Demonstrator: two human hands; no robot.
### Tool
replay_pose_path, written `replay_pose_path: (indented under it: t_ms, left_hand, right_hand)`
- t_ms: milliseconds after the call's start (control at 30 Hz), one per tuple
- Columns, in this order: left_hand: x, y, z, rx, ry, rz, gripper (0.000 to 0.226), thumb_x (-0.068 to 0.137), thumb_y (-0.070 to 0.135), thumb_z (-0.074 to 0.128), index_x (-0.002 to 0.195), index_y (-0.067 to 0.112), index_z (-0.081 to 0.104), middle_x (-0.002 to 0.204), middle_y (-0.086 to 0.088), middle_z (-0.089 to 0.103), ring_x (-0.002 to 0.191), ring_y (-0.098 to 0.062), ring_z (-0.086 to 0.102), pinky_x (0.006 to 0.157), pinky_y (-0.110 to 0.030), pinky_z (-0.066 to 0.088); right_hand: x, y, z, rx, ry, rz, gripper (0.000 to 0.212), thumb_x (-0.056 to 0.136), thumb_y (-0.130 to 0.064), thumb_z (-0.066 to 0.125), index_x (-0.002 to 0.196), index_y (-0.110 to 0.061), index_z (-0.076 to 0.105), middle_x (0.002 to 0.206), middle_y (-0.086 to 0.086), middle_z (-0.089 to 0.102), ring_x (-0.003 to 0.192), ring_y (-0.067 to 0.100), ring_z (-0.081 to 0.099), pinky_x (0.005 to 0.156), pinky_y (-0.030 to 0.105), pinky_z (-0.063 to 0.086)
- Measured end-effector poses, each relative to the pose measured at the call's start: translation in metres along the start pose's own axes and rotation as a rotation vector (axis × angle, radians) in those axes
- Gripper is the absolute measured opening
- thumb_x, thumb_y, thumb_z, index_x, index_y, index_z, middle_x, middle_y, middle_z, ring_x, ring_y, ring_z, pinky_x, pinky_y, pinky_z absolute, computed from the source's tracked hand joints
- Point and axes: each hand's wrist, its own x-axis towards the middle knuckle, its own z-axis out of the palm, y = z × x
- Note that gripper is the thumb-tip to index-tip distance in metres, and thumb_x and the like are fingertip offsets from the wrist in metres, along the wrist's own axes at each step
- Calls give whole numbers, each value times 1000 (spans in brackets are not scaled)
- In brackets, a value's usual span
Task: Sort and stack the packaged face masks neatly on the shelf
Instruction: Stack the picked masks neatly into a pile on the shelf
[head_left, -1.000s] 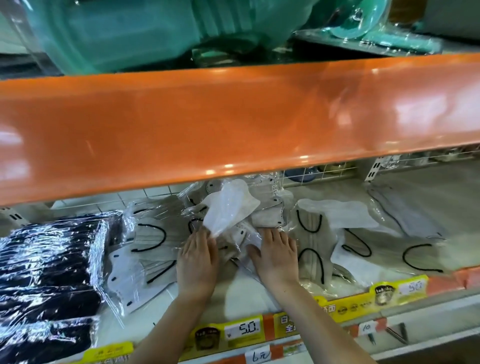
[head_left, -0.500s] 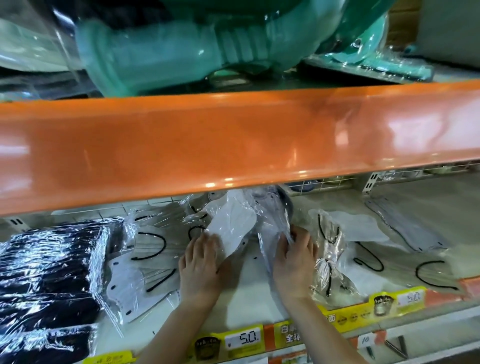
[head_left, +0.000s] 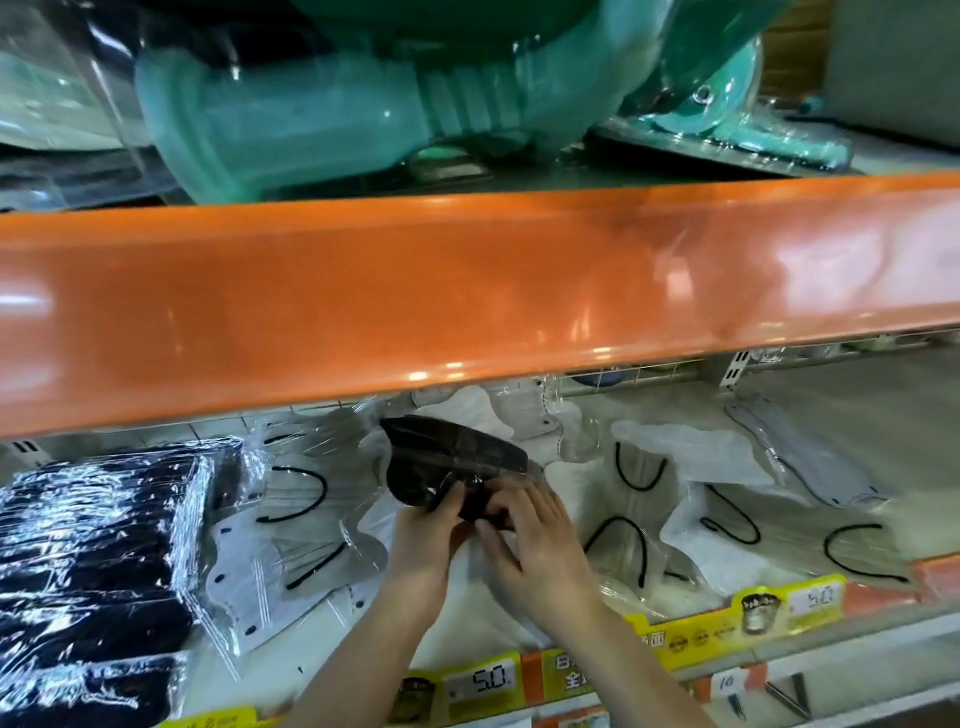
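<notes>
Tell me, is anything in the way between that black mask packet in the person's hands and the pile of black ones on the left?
Yes. Both the left hand and right hand hold the black mask packet. Between it and the black stack lie loose grey mask packets on the shelf; lifted over them, nothing else visible blocks it.

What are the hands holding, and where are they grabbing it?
Both the left hand and the right hand grip one packaged black mask by its lower near edge.

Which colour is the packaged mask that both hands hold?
Black, in clear plastic: packaged mask, left hand, right hand. Head view, the only one.
</notes>
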Motion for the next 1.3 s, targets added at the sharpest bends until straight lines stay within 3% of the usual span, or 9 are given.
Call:
replay_pose_path:
  t_ms: [133, 300, 467, 667, 800, 900, 1000, 1100, 1300]
  left_hand:
    - [6, -3, -21, -19, 91, -57, 14, 94, 5, 53, 100, 9, 64, 87, -5, 73, 82, -19, 69, 69, -32, 51]
    - [13, -4, -36, 297, 135, -6, 4, 88, 13, 65, 92, 14, 66, 87, -7, 72, 87, -25, 67, 74, -39, 55]
    - [13, 7, -36, 506, -66, 25, 13, 83, 6, 70, 92, 12, 63, 76, 5, 68, 64, 1, 65, 50, -11, 46]
    - [25, 3, -43, 654, 6, 147, 15, 81, 8, 72, 90, 16, 65, 82, 8, 69, 82, -8, 66, 65, -14, 45]
    - [21, 0, -37, 643, 190, 143, 45, 87, 17, 67, 128, 14, 48, 108, 1, 63, 103, -14, 59, 80, -22, 44]
    - [9, -4, -30, 739, 220, 197, 69, 90, 12, 60, 148, 15, 24, 146, -8, 38, 134, -18, 37, 107, -35, 35]
    - [-6, -11, -28, 911, 292, 344, 75, 88, 4, 57, 150, 11, 16, 156, -8, 16, 145, -23, 11, 119, -43, 13]
    - [-12, -14, -31, 1042, 229, 439, 68, 89, 5, 57, 148, 14, 25, 152, -6, 24, 143, -20, 17, 115, -26, 5]
    - [-9, -18, -35, 1098, -93, 298, 56, 96, 22, 51, 147, 22, 28, 149, 3, 34, 134, -12, 36, 104, -18, 30]
  right_hand:
    - [9, 4, -5, -61, -111, 201, 45, 85, -49, 48, 125, -27, 43, 128, -5, 53, 116, 15, 49, 100, 36, 41]
    - [23, 9, -9, -170, -485, 357, 93, 85, -58, 56, 153, -22, 3, 159, -5, 8, 146, 14, 2, 119, 34, 5]
    - [40, 6, -8, 74, -413, 517, 69, 88, -41, 63, 145, -21, 31, 134, -1, 51, 125, 19, 47, 103, 30, 35]
    - [47, 6, -7, 98, -182, 586, 27, 90, -27, 63, 112, -14, 54, 99, -4, 55, 100, 19, 57, 73, 23, 35]
    - [46, 10, -13, 99, -74, 613, 11, 95, -19, 56, 104, -15, 60, 97, -4, 67, 93, 18, 64, 68, 27, 43]
    - [48, 14, -15, 146, -51, 643, 12, 95, -17, 55, 103, -17, 64, 93, -7, 67, 86, 11, 63, 72, 27, 48]
    - [51, 18, -12, 182, 2, 699, 14, 94, -15, 54, 101, -17, 67, 88, -9, 67, 81, 9, 62, 70, 27, 47]
    - [53, 24, -7, 250, 5, 768, 15, 93, -11, 54, 92, -15, 68, 83, -8, 67, 81, 10, 63, 66, 23, 47]
    - [54, 15, -3, 377, -248, 803, 25, 91, -31, 62, 73, -12, 63, 66, -1, 63, 63, 14, 59, 56, 22, 42]
